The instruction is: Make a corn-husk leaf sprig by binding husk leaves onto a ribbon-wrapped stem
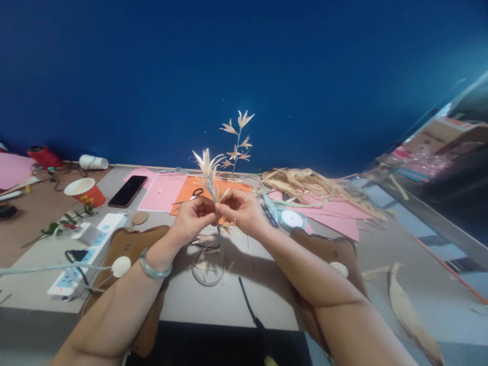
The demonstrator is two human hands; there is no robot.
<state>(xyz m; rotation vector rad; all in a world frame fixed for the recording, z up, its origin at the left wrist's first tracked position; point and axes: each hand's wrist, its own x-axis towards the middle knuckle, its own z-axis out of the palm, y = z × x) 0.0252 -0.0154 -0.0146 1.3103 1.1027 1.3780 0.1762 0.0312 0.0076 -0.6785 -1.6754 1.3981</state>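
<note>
Both hands meet over the middle of the table at a pale flower [208, 168] that looks made of dried husk strips, on a thin light-blue stem. My left hand [195, 217] pinches the stem from the left, fingers curled. From the right, my right hand [244, 211] closes thumb and fingertips at the same spot; exactly what lies between them is partly hidden. Beyond rises a branch of small husk flowers [244, 119] against the blue wall. Under the hands lies a coiled wire ring [209, 282]. Scissors [197, 193] rest on orange paper [183, 187] behind my left hand.
Dried husks [301, 180] and a ribbon roll [292, 219] lie right of centre. A phone [127, 191], a paper cup [84, 193] and a power strip [97, 249] with cables stand left. Brown pads [124, 244] flank the middle. A box [438, 134] stands at far right.
</note>
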